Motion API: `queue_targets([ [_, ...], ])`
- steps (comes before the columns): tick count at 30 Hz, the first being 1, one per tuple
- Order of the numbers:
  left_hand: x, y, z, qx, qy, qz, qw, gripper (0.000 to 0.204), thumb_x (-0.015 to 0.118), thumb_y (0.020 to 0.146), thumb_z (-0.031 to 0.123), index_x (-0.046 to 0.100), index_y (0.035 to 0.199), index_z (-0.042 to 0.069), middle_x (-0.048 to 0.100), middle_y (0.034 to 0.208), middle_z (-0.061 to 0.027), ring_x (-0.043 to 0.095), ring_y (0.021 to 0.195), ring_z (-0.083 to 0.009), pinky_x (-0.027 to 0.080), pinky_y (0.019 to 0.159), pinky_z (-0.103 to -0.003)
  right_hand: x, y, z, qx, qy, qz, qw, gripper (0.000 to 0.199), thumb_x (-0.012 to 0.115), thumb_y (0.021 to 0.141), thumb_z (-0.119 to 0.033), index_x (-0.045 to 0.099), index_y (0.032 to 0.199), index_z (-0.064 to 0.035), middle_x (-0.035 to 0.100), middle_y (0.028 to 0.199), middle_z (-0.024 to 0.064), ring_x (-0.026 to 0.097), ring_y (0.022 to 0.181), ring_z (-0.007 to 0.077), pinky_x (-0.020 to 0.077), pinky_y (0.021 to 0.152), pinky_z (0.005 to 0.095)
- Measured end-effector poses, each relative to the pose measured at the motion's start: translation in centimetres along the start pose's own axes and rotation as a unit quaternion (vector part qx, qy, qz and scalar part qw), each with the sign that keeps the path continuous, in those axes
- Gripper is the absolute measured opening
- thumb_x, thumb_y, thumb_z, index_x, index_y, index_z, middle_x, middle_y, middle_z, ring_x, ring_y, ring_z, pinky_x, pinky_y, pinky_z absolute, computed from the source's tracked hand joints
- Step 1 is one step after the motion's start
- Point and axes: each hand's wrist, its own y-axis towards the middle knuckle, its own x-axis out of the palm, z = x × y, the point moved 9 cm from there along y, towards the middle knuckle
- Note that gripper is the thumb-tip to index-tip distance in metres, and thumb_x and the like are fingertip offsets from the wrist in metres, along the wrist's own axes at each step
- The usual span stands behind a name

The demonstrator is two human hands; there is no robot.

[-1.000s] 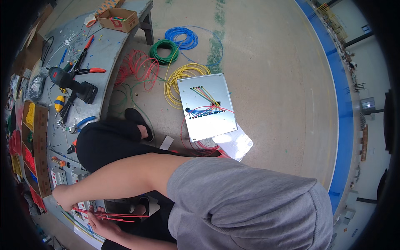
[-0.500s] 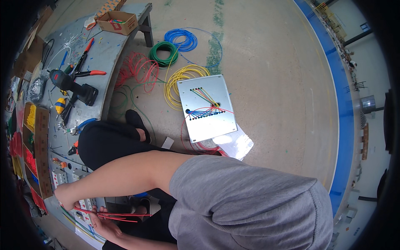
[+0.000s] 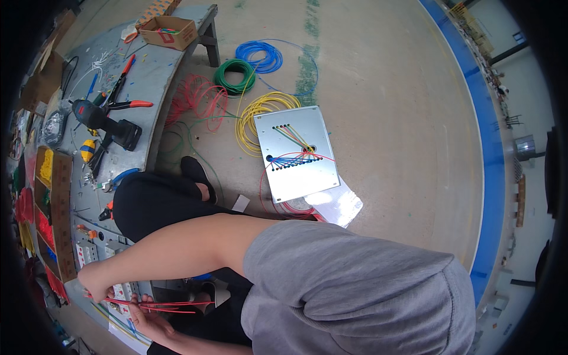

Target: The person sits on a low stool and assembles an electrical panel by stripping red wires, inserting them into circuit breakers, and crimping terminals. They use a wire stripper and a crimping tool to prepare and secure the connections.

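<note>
Grey workbench (image 3: 148, 71), two hands: right hand (image 3: 94, 283) and left hand (image 3: 144, 316) both closed on several red wires (image 3: 160, 305).

The grey metal desk (image 3: 160, 71) runs along the nine-to-eleven o'clock side, carrying a cardboard box (image 3: 167, 31) at its far end, red-handled pliers (image 3: 125, 105), a black power drill (image 3: 106, 123) and trays of small yellow and red parts (image 3: 44, 195). On the concrete floor (image 3: 384, 89) toward twelve o'clock lie coils of blue wire (image 3: 263, 57), green wire (image 3: 236, 76), red wire (image 3: 198, 97) and yellow wire (image 3: 260, 115). Just beside the yellow coil lies a metal panel (image 3: 299, 154) threaded with coloured wires, with a clear plastic bag (image 3: 337, 204) at its near edge.
</note>
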Motion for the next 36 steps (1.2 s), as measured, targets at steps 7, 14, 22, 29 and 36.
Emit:
queue_targets([
  [7, -0.1, 0.1, -0.1, -0.01, -0.005, 0.0, 1.0, 0.039, 0.063, 0.108, 0.028, 0.063, 0.127, -0.006, 0.068, 0.122, -0.0136, 0.07, 0.096, -0.0213, 0.058, 0.088, -0.033, -0.5, -0.6, 0.0, 0.007, 0.018, 0.014, 1.0, 0.028, 0.068, 0.087, -0.021, 0.076, 0.07, -0.0001, 0.077, 0.069, 0.0056, 0.075, 0.063, 0.0165, 0.0606, 0.062, 0.0318],
  [14, -0.7, -0.2, 0.2, -0.001, -0.012, 0.006, 1.0, 0.039, 0.064, 0.107, 0.028, 0.063, 0.128, -0.006, 0.068, 0.123, -0.0136, 0.07, 0.096, -0.0211, 0.058, 0.088, -0.033, -0.8, -1.4, -0.9, -0.001, 0.022, 0.027, 0.999, 0.039, 0.066, 0.094, -0.031, 0.076, 0.073, 0.0004, 0.078, 0.073, 0.004, 0.075, 0.065, 0.0153, 0.061, 0.064, 0.0297],
  [22, -0.4, -0.2, 0.2, -0.004, -0.001, -0.002, 1.0, 0.044, 0.063, 0.108, 0.029, 0.06, 0.132, -0.008, 0.067, 0.123, -0.0143, 0.069, 0.101, -0.0216, 0.057, 0.092, -0.033, -1.6, -1.9, -1.4, -0.051, 0.038, 0.053, 0.997, 0.03, 0.061, 0.09, -0.024, 0.077, 0.072, -0.0046, 0.078, 0.071, 0.0024, 0.075, 0.065, 0.0142, 0.0605, 0.065, 0.0307],
  [29, 0.0, -0.2, 0.2, -0.002, -0.003, -0.009, 1.0, 0.043, 0.064, 0.107, 0.028, 0.06, 0.131, -0.008, 0.068, 0.122, -0.0145, 0.069, 0.1, -0.0217, 0.057, 0.092, -0.033, -1.4, -1.2, -1.3, -0.061, 0.019, 0.064, 0.996, 0.028, 0.06, 0.088, -0.023, 0.077, 0.073, -0.0059, 0.077, 0.07, 0.0012, 0.075, 0.065, 0.0141, 0.0607, 0.066, 0.0317],
  [36, 0.2, -0.4, 0.2, -0.005, -0.005, -0.004, 1.0, 0.041, 0.063, 0.108, 0.027, 0.061, 0.13, -0.007, 0.069, 0.122, -0.0143, 0.071, 0.099, -0.0223, 0.058, 0.092, -0.033, -1.2, -0.8, -1.2, -0.062, 0.006, 0.053, 0.997, 0.024, 0.061, 0.081, -0.02, 0.079, 0.071, -0.009, 0.076, 0.068, 0.0015, 0.074, 0.067, 0.019, 0.0591, 0.066, 0.0362],
])
